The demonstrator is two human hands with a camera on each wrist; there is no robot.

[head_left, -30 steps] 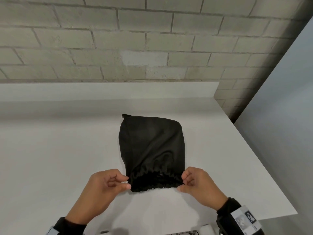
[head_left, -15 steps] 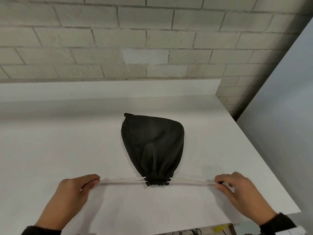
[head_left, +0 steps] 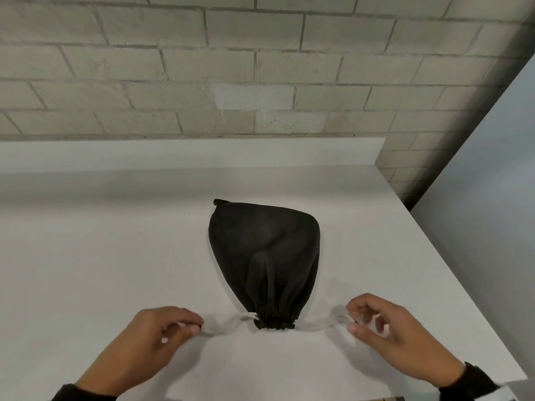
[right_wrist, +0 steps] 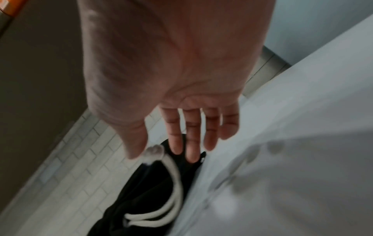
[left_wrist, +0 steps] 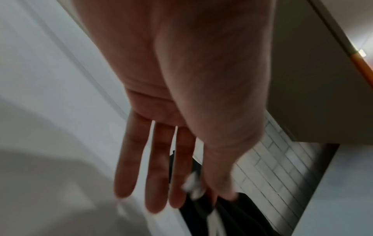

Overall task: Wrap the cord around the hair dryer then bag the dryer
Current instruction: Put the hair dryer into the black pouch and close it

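Cinching the drawstring bag shut, both hands at the cord loops.

Black bag (head_left: 265,261) lies on the white table (head_left: 86,256), mouth gathered tight and facing the person, midway between the two hands. Left hand (head_left: 153,340) pinches the left white drawstring (head_left: 228,324) between thumb and forefinger, other fingers out straight in the wrist view. Right hand (head_left: 388,331) has fingers loosely spread, right drawstring (head_left: 321,324) looped at the thumb; whether it really grips, cannot tell, blurred. Judgement: bagging nearly done; to finish well, pull both cords evenly outward from the mouth so the bag doesn't slide sideways, then let go. The bag bulges, matte soft cloth, small tab at the far corner; dryer presumably inside, not visible.
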